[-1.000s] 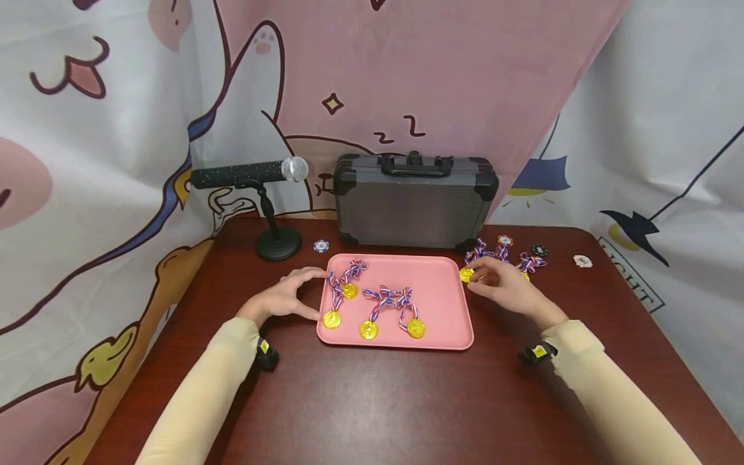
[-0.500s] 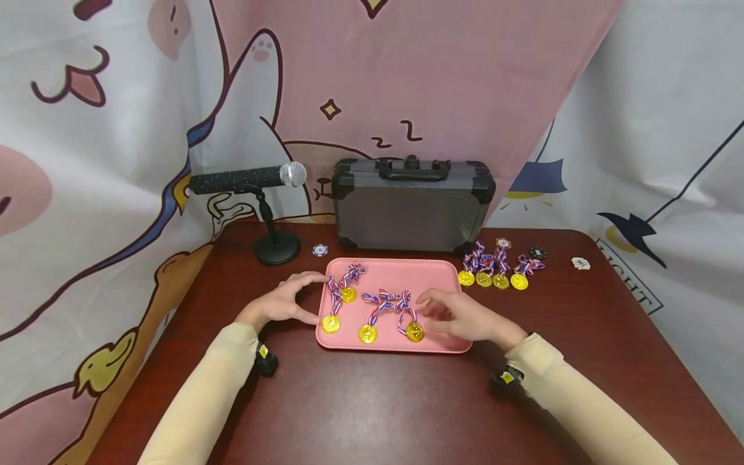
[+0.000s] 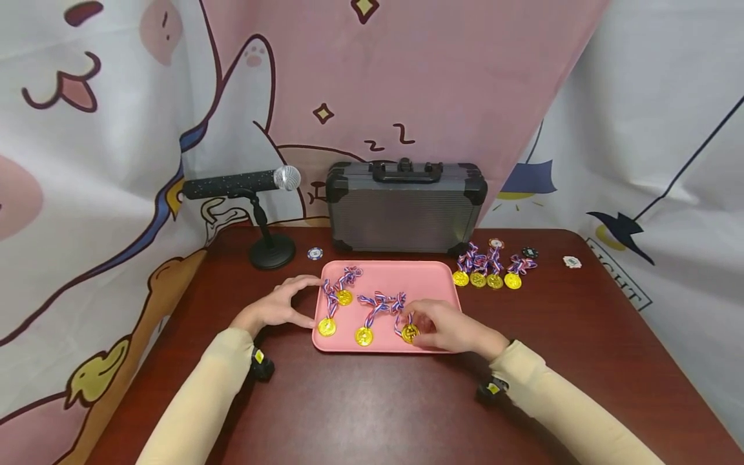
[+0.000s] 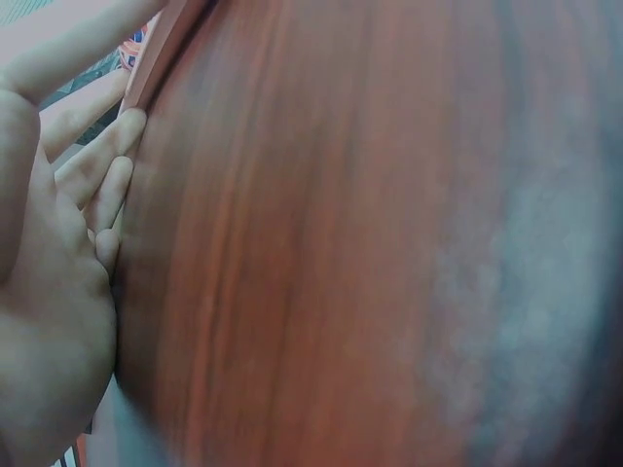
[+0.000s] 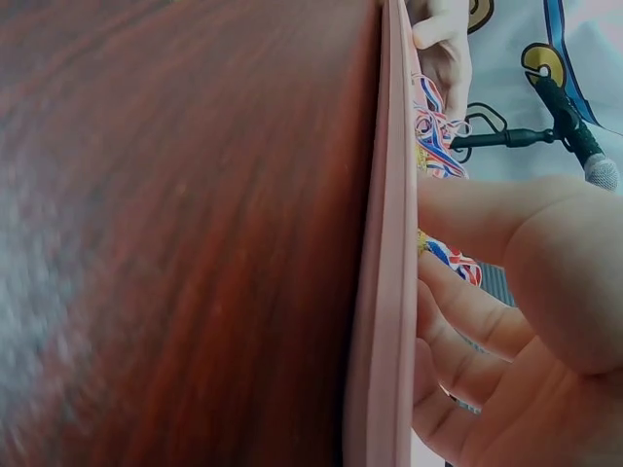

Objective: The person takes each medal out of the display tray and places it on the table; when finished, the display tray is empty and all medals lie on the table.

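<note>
A pink tray [image 3: 401, 271] lies on the table with several gold medals on striped ribbons. My left hand [image 3: 276, 307] rests at its left rim, thumb and fingers spread apart; the left wrist view shows the fingertips [image 4: 131, 126] at the tray's side. Over the right part of the tray, my right hand [image 3: 450, 326] has its thumb and index finger at either side of the rightmost medal [image 3: 410, 334]. In the right wrist view a gap shows between thumb and fingers, ribbon visible through it, while the fingertips are hidden behind the tray rim [image 5: 384, 292].
Several more medals [image 3: 487, 279] lie on the table right of the tray. Behind the tray stands a grey case [image 3: 405, 216], and a microphone on a stand [image 3: 270, 248] is at the back left. Poker chips lie scattered, among them a white one [image 3: 572, 261].
My right hand has moved left and nearer, from the medals beside the tray to the rightmost medal on it. The left hand has stayed at the left rim.
</note>
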Motion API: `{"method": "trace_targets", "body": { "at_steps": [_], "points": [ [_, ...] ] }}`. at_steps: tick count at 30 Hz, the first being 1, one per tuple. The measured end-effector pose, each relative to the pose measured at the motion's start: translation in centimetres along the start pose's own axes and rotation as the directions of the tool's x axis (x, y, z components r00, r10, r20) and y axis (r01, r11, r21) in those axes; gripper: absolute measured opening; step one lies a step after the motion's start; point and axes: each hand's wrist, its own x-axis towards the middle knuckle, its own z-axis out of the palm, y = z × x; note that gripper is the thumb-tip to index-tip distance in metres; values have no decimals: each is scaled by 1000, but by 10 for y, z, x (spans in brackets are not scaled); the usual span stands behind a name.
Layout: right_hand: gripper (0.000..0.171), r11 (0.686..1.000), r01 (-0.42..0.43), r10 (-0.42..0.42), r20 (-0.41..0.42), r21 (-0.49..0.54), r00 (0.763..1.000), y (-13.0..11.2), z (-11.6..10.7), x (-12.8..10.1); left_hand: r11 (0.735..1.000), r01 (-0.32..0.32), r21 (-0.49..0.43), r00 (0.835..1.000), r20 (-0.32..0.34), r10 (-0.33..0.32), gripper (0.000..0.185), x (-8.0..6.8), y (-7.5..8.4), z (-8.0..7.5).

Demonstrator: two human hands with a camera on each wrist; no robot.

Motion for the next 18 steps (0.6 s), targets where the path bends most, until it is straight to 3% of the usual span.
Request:
{"method": "trace_targets", "body": {
  "at_steps": [10, 14, 18],
  "points": [
    [27, 996, -16, 15, 13, 92, 1000, -2, -4, -3, 1000, -20, -2, 1000, -11, 20, 89, 1, 1, -1],
    [22, 989, -7, 10, -17, 148, 1000, 1, -11, -9, 1000, -19, -5, 1000, -9, 19, 89, 0, 3, -2],
    [23, 985, -45, 56, -61, 164, 997, 6, -24, -18, 1000, -20, -7, 1000, -2, 20, 89, 0, 2, -1]
  ]
}}
